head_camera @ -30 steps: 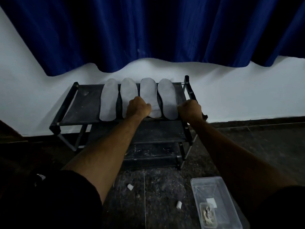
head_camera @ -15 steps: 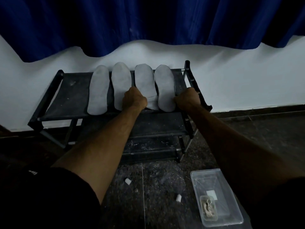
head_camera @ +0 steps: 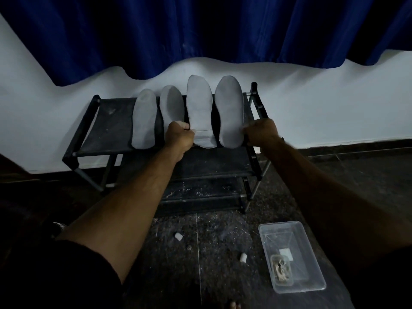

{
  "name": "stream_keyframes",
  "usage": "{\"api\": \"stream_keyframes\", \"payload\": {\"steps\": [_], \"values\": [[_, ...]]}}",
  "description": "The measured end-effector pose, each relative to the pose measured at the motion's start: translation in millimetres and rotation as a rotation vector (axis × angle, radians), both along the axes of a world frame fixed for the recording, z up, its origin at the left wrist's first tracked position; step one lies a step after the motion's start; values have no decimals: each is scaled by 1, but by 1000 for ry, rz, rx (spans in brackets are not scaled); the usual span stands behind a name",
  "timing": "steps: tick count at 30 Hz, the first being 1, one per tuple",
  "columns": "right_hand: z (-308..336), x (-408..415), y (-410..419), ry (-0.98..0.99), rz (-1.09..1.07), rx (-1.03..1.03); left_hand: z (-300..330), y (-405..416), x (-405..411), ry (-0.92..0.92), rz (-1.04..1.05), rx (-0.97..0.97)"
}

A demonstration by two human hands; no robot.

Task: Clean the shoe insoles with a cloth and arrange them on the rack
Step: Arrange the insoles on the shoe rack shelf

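Several grey insoles lie side by side on the top shelf of a black shoe rack (head_camera: 109, 130). The first insole (head_camera: 145, 122) and second insole (head_camera: 171, 107) lie flat at the left. My left hand (head_camera: 179, 136) grips the left edge of the third insole (head_camera: 199, 103) near its heel. My right hand (head_camera: 260, 131) pinches the right edge of the fourth insole (head_camera: 229, 108). These two insoles stand higher than the others, and their toes reach past the back rail. No cloth is in view.
The rack stands against a white wall (head_camera: 323, 103) under a blue curtain (head_camera: 200, 30). A clear plastic box (head_camera: 312, 253) with a small item inside sits on the dark floor at the right. Two small white bits (head_camera: 178, 237) lie on the floor nearby.
Both hands have lifted the third and fourth insoles, whose toes now rise above the other two. The left hand has shifted onto the third insole's edge.
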State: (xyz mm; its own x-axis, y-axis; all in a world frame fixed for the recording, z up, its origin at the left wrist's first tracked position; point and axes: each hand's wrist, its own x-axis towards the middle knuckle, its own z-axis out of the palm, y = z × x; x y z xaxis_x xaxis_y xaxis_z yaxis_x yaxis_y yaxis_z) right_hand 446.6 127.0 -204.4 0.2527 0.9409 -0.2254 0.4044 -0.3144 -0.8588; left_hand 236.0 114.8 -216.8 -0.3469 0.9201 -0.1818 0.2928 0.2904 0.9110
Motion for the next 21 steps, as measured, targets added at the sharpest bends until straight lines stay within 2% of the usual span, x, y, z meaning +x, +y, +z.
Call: {"api": "stream_keyframes", "payload": {"steps": [5,11,21], "values": [[5,3,-57,140,-4,5,7,-55,5,-114,-3,8],[4,7,-134,243,39,-12,-3,-134,8,-148,6,-53],[-43,11,-208,225,103,-92,-43,-222,8,-194,15,-139]]}}
